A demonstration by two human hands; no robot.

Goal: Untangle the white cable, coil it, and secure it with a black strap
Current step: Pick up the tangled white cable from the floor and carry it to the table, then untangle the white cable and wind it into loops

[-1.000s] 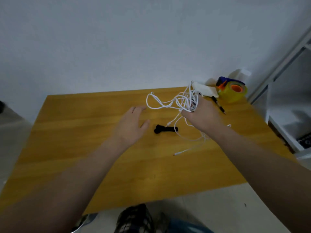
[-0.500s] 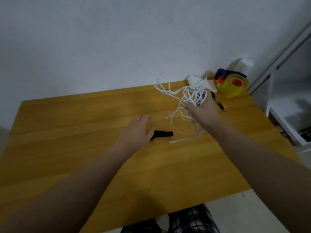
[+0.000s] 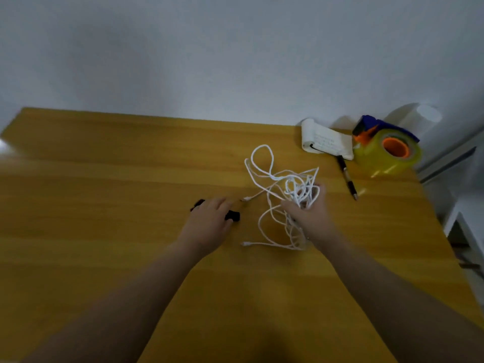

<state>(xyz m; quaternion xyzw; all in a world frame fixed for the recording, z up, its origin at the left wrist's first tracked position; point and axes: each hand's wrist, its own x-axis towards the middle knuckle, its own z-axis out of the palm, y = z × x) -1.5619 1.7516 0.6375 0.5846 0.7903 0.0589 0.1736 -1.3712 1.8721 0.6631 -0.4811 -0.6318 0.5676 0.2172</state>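
Observation:
A tangled white cable (image 3: 272,179) lies in loose loops on the wooden table (image 3: 104,179), right of centre. My right hand (image 3: 311,213) grips the thick knot of the tangle, fingers curled into the strands. Two plug ends trail out to the left of that hand. The black strap (image 3: 234,215) lies on the table under my left hand (image 3: 209,221), which rests on top of it; only both ends of the strap show on either side of the fingers.
At the table's back right stand a yellow tape roll in a blue and orange dispenser (image 3: 387,150), a small white notepad (image 3: 324,142) and a black pen (image 3: 347,178). A white shelf frame (image 3: 461,226) stands beyond the right edge.
My right hand has lowered the cable tangle toward the table. My left hand has slid over the black strap and now covers its middle. The view has shifted left.

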